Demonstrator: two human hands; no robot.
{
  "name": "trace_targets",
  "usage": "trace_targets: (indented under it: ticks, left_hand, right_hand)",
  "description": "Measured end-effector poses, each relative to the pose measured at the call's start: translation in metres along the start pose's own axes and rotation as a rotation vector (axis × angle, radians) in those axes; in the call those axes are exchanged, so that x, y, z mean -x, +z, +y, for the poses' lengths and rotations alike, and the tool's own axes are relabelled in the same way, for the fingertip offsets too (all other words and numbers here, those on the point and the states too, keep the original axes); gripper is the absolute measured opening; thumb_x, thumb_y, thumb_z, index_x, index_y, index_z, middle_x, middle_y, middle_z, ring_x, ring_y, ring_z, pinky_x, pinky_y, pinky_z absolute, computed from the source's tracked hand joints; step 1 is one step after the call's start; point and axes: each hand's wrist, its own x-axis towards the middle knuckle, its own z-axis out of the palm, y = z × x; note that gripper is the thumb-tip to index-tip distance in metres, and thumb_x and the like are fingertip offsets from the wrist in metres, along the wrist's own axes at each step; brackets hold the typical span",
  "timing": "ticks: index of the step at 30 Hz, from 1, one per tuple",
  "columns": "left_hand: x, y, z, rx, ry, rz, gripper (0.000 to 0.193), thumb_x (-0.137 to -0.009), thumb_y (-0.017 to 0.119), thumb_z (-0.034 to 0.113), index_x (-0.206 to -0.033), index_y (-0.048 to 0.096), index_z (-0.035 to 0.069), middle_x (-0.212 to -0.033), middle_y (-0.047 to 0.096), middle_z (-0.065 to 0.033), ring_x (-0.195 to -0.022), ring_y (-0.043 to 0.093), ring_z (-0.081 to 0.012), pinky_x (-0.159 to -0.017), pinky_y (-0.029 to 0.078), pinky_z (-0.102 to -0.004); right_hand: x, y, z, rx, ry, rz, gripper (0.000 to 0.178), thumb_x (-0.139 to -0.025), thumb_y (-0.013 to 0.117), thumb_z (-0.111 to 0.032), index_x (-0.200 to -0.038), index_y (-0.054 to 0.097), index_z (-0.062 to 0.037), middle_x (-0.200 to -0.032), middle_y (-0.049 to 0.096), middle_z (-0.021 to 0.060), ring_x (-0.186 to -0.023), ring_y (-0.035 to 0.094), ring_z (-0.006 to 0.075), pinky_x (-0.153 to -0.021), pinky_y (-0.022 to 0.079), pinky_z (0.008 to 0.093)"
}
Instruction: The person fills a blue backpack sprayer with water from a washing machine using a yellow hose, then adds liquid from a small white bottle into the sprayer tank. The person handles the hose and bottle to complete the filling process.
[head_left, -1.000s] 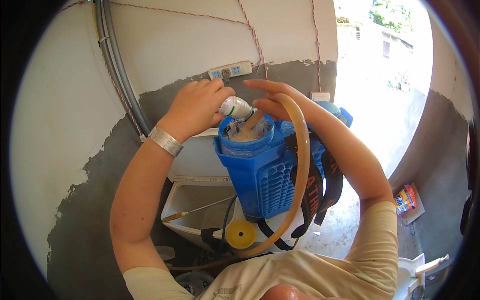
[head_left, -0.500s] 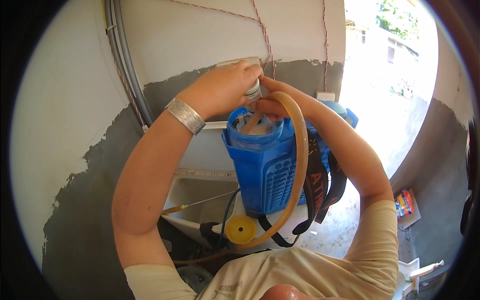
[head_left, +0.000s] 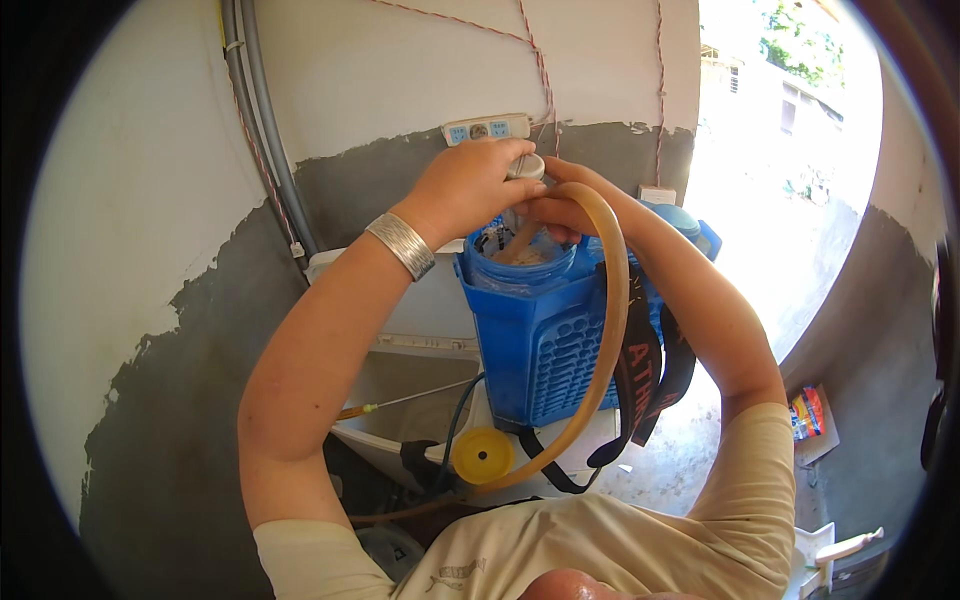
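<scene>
My left hand (head_left: 468, 190), with a silver cuff on its wrist, is closed on a small bottle with a round white cap (head_left: 527, 167); most of the bottle is hidden. Against it is my right hand (head_left: 568, 208), its fingers curled around the end section of a thick tan hose (head_left: 607, 330). The hose arcs over that hand and dips into the round mouth of a blue backpack sprayer tank (head_left: 535, 345). Whitish residue or foam shows inside the mouth, just below both hands. How far the right fingers also touch the bottle is hidden.
Black straps (head_left: 640, 375) hang from the tank's right side. Before it lies a yellow round cap (head_left: 483, 456), beside a pale open bin (head_left: 400, 395) crossed by a thin rod with a yellow handle. A power strip (head_left: 487, 130) is on the wall behind.
My left hand has shifted slightly down and right, turning the bottle so its white cap's top now shows. The power strip is uncovered. The view has shifted slightly.
</scene>
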Motion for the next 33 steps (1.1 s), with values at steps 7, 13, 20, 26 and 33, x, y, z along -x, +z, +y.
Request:
trace_targets:
  ticks: [7,13,20,26,33]
  left_hand:
    - [0.034,-0.028,-0.024,0.010,0.179,0.315,0.038,-0.084,0.064,0.033,-0.111,0.061,0.007,-0.096,0.066,-0.0107,-0.088,0.062,-0.0198,-0.087,0.046,-0.0318]
    - [0.223,-0.118,-0.095,-0.604,-0.318,0.286,0.027,-0.083,0.063,0.033,-0.073,0.065,0.007,-0.080,0.064,-0.0059,-0.078,0.057,-0.0273,-0.084,0.045,-0.0357]
    - [0.552,-0.091,-0.174,-0.659,-1.315,-0.466,0.036,-0.072,0.072,0.036,-0.098,0.064,0.013,-0.100,0.066,-0.0090,-0.092,0.061,-0.0297,-0.075,0.048,-0.0426]
    - [0.650,0.000,-0.172,-0.579,-0.955,-0.498,0.055,-0.065,0.076,0.033,-0.113,0.058,0.012,-0.113,0.059,-0.0131,-0.101,0.058,-0.0301,-0.083,0.048,-0.0407]
    - [0.617,0.019,-0.203,-0.391,-1.243,-0.620,0.051,-0.066,0.073,0.052,-0.092,0.068,0.009,-0.096,0.067,-0.0130,-0.092,0.063,-0.0305,-0.078,0.049,-0.0409]
  right_hand:
    - [-0.007,0.004,0.008,0.023,-0.099,0.022,0.041,-0.084,0.065,-0.033,-0.110,0.053,-0.0033,-0.071,0.061,0.0055,-0.049,0.052,0.0099,-0.043,0.040,0.0220]
    - [-0.006,0.002,0.014,0.329,-0.024,0.202,0.037,-0.087,0.061,-0.044,-0.099,0.058,-0.0089,-0.060,0.052,0.0009,-0.047,0.047,0.0085,-0.042,0.036,0.0212]
    - [-0.008,-0.016,0.044,0.426,0.006,0.196,0.041,-0.086,0.058,-0.048,-0.095,0.059,-0.0083,-0.058,0.052,0.0021,-0.047,0.047,0.0082,-0.044,0.037,0.0211]
    - [-0.007,-0.030,0.039,0.502,0.039,0.237,0.045,-0.086,0.057,-0.052,-0.092,0.060,-0.0078,-0.057,0.051,0.0032,-0.047,0.047,0.0079,-0.045,0.037,0.0209]
    - [-0.011,-0.012,0.048,0.209,0.079,0.278,0.037,-0.085,0.060,-0.044,-0.086,0.063,-0.0079,-0.061,0.052,0.0006,-0.049,0.045,0.0085,-0.045,0.034,0.0213]
